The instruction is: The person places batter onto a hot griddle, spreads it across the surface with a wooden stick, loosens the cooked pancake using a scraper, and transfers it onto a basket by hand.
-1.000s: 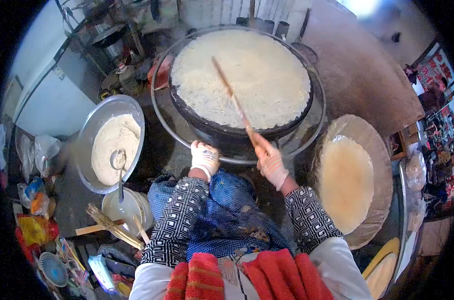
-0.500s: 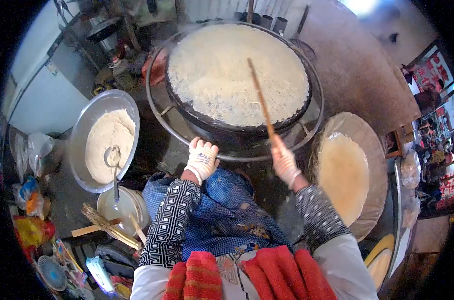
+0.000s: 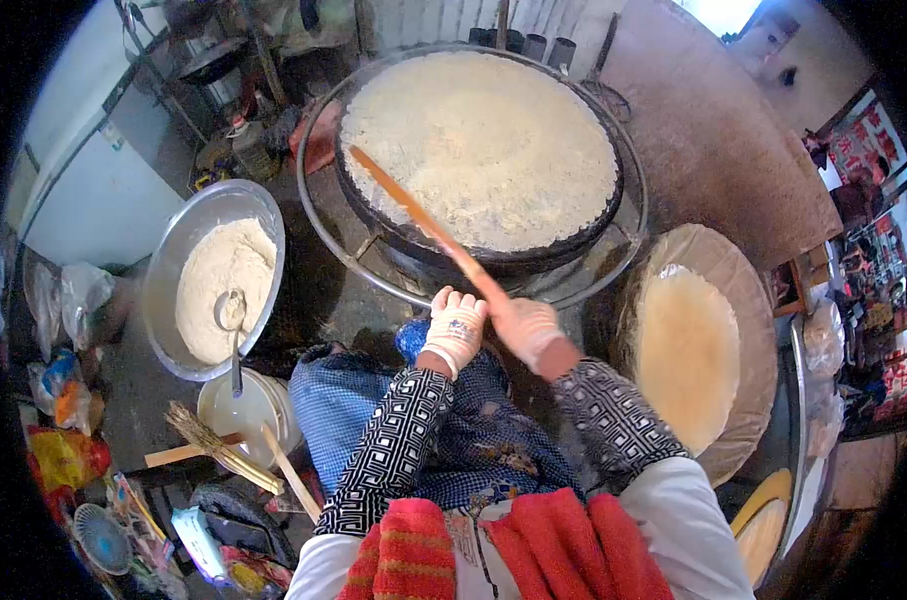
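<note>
My right hand (image 3: 530, 331), in a pale glove, is closed around a long flat wooden stick (image 3: 411, 205). The stick slants up to the left, its far end over the left edge of a large, thin, pale batter sheet (image 3: 484, 150). That sheet covers a round black griddle (image 3: 534, 259). A metal ring (image 3: 319, 222) runs around the griddle. My gloved left hand (image 3: 456, 330) has its fingers curled over the near side of this ring, close beside my right hand. Some of its fingers' undersides are hidden.
At left a metal basin (image 3: 160, 260) holds pale batter and a ladle (image 3: 236, 345). Below it stands a white bucket (image 3: 292, 412), with a straw brush (image 3: 214, 440) nearby. To the right, a lined round basket (image 3: 749, 350) bears a finished thin pancake (image 3: 686, 360).
The ring has turned, its near side going rightward with my left hand. My right hand has come left and down toward it, and the stick's far end has swung to the left.
</note>
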A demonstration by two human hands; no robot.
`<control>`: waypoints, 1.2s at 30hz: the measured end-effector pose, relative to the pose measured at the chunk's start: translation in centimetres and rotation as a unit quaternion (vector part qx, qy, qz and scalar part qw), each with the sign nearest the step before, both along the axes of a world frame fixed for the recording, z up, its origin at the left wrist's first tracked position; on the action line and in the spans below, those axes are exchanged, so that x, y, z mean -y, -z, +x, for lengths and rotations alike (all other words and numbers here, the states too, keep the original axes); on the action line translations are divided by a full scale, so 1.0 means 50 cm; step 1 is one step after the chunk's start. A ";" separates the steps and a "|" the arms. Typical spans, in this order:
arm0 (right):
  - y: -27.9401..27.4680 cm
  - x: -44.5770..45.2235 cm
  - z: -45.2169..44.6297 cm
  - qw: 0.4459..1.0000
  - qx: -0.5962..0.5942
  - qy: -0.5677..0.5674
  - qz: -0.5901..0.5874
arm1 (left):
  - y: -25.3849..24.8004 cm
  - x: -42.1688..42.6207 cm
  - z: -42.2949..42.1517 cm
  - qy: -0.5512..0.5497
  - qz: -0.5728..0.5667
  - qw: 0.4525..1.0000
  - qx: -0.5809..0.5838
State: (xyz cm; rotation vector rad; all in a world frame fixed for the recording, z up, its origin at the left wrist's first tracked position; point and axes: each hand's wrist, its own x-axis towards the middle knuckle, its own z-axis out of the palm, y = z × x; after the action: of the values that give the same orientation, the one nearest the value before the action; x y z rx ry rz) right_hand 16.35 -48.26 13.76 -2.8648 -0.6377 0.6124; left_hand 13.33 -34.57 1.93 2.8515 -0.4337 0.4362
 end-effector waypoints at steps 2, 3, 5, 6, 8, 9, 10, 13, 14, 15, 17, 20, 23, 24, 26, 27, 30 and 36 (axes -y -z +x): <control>0.017 0.093 0.020 0.999 0.026 0.009 -0.020 | -0.012 -0.019 0.001 0.001 0.000 1.000 0.010; 0.034 0.139 0.029 0.997 0.058 0.012 -0.044 | -0.023 -0.028 -0.003 -0.005 0.012 1.000 0.008; 0.028 0.218 0.043 0.994 0.102 0.023 -0.021 | -0.052 -0.058 -0.010 -0.020 0.025 0.999 -0.018; 0.055 0.266 0.061 0.992 0.128 0.021 -0.010 | -0.059 -0.073 -0.005 -0.038 0.043 0.997 -0.049; 0.089 0.333 0.098 0.987 0.149 0.056 -0.035 | -0.065 -0.112 0.003 -0.068 0.084 0.990 -0.093; 0.092 0.354 0.121 0.982 0.146 0.093 -0.069 | -0.066 -0.136 0.011 -0.081 0.109 0.985 -0.103; 0.106 0.388 0.149 0.979 0.153 0.124 -0.059 | -0.080 -0.158 0.021 -0.089 0.140 0.977 -0.135; 0.132 0.457 0.233 0.973 0.182 0.139 -0.037 | -0.037 -0.262 0.057 -0.087 0.170 0.977 -0.090; 0.133 0.468 0.259 0.970 0.192 0.148 -0.026 | -0.092 -0.279 0.062 -0.074 0.187 0.969 -0.140; 0.132 0.473 0.288 0.967 0.202 0.158 -0.015 | -0.046 -0.332 0.073 -0.061 0.173 0.982 -0.047; 0.144 0.484 0.346 0.964 0.194 0.184 -0.003 | 0.043 -0.432 0.118 -0.072 0.144 0.986 -0.033; 0.095 0.441 0.399 0.954 0.161 0.251 0.034 | -0.047 -0.472 0.151 -0.070 0.226 0.971 -0.040; 0.171 0.504 0.512 0.949 0.251 0.171 0.087 | 0.032 -0.579 0.203 -0.071 0.203 0.976 0.017; 0.175 0.510 0.540 0.947 0.245 0.171 0.118 | 0.022 -0.592 0.213 -0.071 0.220 0.973 0.025; 0.140 0.485 0.584 0.946 0.207 0.242 0.054 | 0.000 -0.610 0.232 -0.077 0.226 0.971 -0.015; 0.134 0.486 0.599 0.942 0.198 0.265 0.047 | 0.006 -0.618 0.240 -0.073 0.233 0.969 -0.029; 0.187 0.539 0.655 0.939 0.219 0.237 0.120 | 0.062 -0.667 0.281 -0.039 0.242 0.969 -0.014; 0.228 0.533 0.458 0.902 0.265 0.158 0.303 | 0.124 -0.664 0.283 -0.052 0.300 0.952 -0.033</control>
State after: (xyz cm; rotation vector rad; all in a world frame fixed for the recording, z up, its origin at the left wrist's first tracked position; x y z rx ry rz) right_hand 39.25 -74.92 2.37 -2.4210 -0.3164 -0.3789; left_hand 27.49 -1.35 -4.28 3.4789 -0.4685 0.2540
